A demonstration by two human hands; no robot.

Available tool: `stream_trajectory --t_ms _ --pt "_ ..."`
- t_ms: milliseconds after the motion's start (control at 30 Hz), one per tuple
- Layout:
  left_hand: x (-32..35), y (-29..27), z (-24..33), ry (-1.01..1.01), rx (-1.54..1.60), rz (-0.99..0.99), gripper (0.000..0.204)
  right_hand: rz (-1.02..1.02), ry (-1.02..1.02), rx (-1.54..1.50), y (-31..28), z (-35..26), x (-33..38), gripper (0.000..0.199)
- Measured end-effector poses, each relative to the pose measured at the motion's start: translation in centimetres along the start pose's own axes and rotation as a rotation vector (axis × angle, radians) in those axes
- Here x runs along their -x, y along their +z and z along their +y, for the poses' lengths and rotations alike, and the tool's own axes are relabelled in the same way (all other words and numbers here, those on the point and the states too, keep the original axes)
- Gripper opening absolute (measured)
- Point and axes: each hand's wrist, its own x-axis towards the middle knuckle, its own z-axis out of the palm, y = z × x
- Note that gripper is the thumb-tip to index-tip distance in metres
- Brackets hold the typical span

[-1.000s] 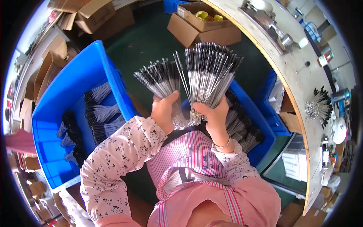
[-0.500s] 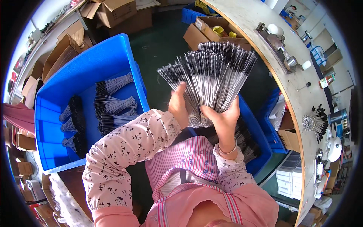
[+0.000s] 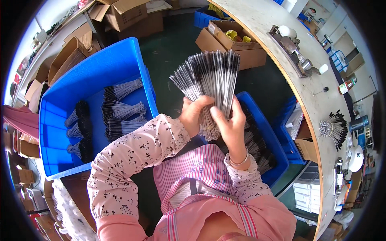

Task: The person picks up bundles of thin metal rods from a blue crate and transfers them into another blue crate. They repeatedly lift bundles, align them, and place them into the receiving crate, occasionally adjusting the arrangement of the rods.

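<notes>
A fanned bundle of straw brushes (image 3: 213,82), with thin wire stems and black bristle heads pointing away from me, is between my two hands above my lap. My left hand (image 3: 194,114) is closed round the left side of the stems, thumb across the front. My right hand (image 3: 230,124) grips the right side, its thumb also on the stems. The stem ends gather below my hands, where a band seems to tie them. On the left, a large blue bin (image 3: 94,60) holds several similar bundles (image 3: 122,108). Fingers behind the bundle are hidden.
A second blue bin (image 3: 277,162) with more brushes stands by my right forearm. The curved workbench (image 3: 297,86) carries a metal fixture (image 3: 289,50) and a standing brush bundle (image 3: 333,128). Cardboard boxes (image 3: 231,46) sit on the floor ahead, others at the far left.
The wide fan of brushes has narrowed, its right side drawn inward. My right hand has shifted left, closer to my left hand.
</notes>
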Motion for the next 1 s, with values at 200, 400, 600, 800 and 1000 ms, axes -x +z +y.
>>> stream_trajectory --t_ms 200,400,600,800,1000 --pt "-1.2 -1.2 0.4 -0.158 0.122 -0.082 0.049 0.211 -0.028 -0.17 -0.9 -0.2 0.2 0.042" --pt "-1.2 -1.2 2.5 -0.271 0.267 -0.226 0.064 0.292 0.024 -0.325 -2.4 -2.7 0.0 0.03" --pt "-1.3 -0.7 2.4 -0.261 0.291 -0.287 0.066 0.196 0.081 -0.362 -2.6 -1.1 0.2 0.033" --pt "-1.0 -0.2 2.2 -0.16 0.257 -0.199 0.061 0.21 0.053 -0.341 -1.0 -1.0 -0.2 0.037" --pt "-2.2 -0.8 1.5 -0.106 0.301 -0.307 0.059 -0.027 0.294 -0.66 -2.3 -2.5 -1.2 0.028"
